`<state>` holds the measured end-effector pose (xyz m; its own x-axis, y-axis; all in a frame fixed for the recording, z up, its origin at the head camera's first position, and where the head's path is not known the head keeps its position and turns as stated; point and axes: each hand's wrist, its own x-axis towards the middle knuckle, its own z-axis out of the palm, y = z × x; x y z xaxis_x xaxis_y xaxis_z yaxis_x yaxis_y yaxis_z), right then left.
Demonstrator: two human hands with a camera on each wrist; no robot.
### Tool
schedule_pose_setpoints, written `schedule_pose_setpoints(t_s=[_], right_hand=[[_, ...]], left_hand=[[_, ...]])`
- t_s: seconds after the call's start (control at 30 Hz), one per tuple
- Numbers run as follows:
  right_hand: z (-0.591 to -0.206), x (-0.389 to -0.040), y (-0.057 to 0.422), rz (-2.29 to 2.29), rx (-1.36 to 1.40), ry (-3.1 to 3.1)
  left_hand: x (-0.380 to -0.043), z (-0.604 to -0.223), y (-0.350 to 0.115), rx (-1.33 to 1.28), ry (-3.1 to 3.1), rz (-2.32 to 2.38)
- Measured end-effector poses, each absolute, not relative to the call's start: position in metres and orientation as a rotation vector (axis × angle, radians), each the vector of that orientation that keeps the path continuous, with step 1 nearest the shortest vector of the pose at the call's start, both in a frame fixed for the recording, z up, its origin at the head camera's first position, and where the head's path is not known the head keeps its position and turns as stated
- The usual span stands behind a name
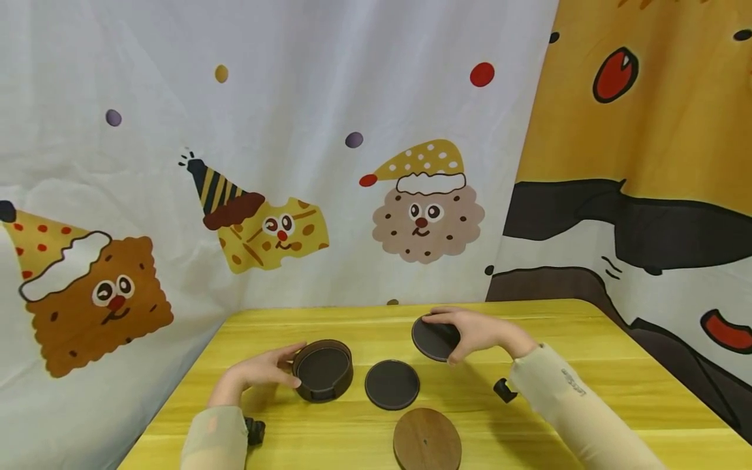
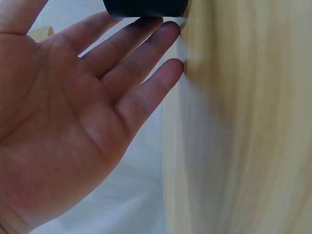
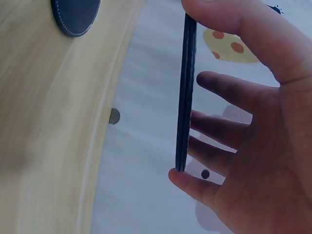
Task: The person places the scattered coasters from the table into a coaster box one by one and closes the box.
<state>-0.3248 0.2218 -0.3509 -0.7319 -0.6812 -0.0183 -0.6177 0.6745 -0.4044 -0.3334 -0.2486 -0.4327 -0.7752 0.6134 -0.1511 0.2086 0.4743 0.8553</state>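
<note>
A round black coaster holder (image 1: 323, 391) with a notch in its front wall stands on the table at centre left, its inside showing dark. My left hand (image 1: 258, 372) is at its left side, thumb near the front and fingers toward the back. The left wrist view shows nearly straight fingers, with fingertips against the dark wall of the holder (image 2: 146, 7). My right hand (image 1: 478, 333) grips a round black coaster (image 1: 431, 343) by its rim, thumb and fingers at opposite edges. Seen edge-on in the right wrist view, this coaster (image 3: 185, 97) shows a line along its thickness.
Another black coaster (image 1: 392, 385) lies flat between the hands, right of the holder. Nearer to me is a round wooden disc (image 1: 427, 440). The yellow wood-grain table (image 1: 552, 365) ends at the back against a white curtain (image 1: 329, 65) printed with cartoon biscuits.
</note>
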Motion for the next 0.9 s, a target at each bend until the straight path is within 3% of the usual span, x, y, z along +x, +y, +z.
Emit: schedule_pose_setpoints(t_s=[0.9], right_hand=[[-0.352,-0.337,0.136,-0.495,-1.162,2.636]], left_hand=[[-0.332,-0.431,-0.248,0.712,2.298,1.225]])
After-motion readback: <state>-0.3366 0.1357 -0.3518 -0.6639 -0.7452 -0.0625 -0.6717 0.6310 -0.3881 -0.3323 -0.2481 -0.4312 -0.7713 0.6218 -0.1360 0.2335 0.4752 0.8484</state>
